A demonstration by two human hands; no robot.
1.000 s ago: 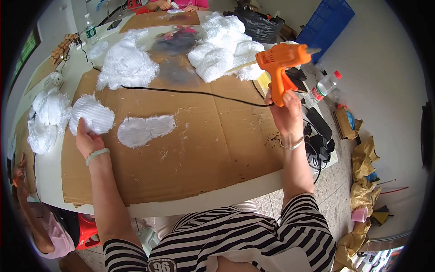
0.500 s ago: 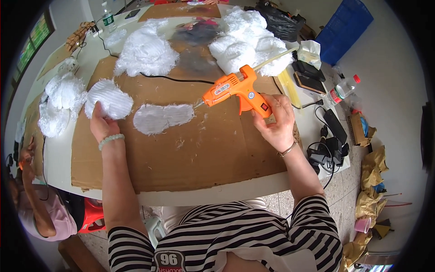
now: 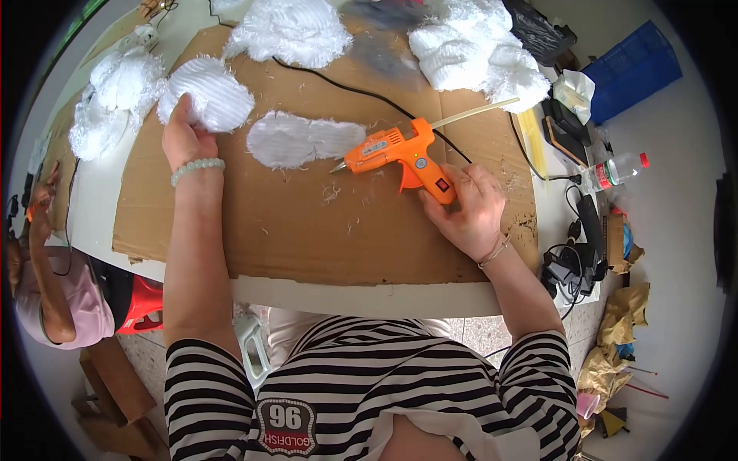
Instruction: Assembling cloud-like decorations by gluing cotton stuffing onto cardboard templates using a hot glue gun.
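My left hand (image 3: 188, 134) pinches the near edge of a round, shaggy white fabric piece (image 3: 215, 96), thumb on top and the other fingers mostly hidden. My right hand (image 3: 470, 211) grips an orange hot glue gun (image 3: 396, 157) by the lower end of its handle. A pale glue stick (image 3: 477, 112) pokes out of the gun's back. Its metal nozzle points left, close to the near edge of a white sole-shaped fabric piece (image 3: 296, 140), and the gun body overlaps that piece's right end. This piece lies flat on a brown cardboard sheet (image 3: 323, 238).
White fluffy heaps (image 3: 288, 31) stand at the back, and another pile (image 3: 119, 92) is at the left. The gun's black cord (image 3: 338, 79) crosses the cardboard. At the right are a bottle (image 3: 615, 170) and black adapters (image 3: 569, 265). Another person's arm (image 3: 50, 261) shows at far left.
The whole view has shifted, so the table sits higher in it. Relative to the sole-shaped piece, the glue gun has moved left and nearer to me. My left hand keeps its fabric piece.
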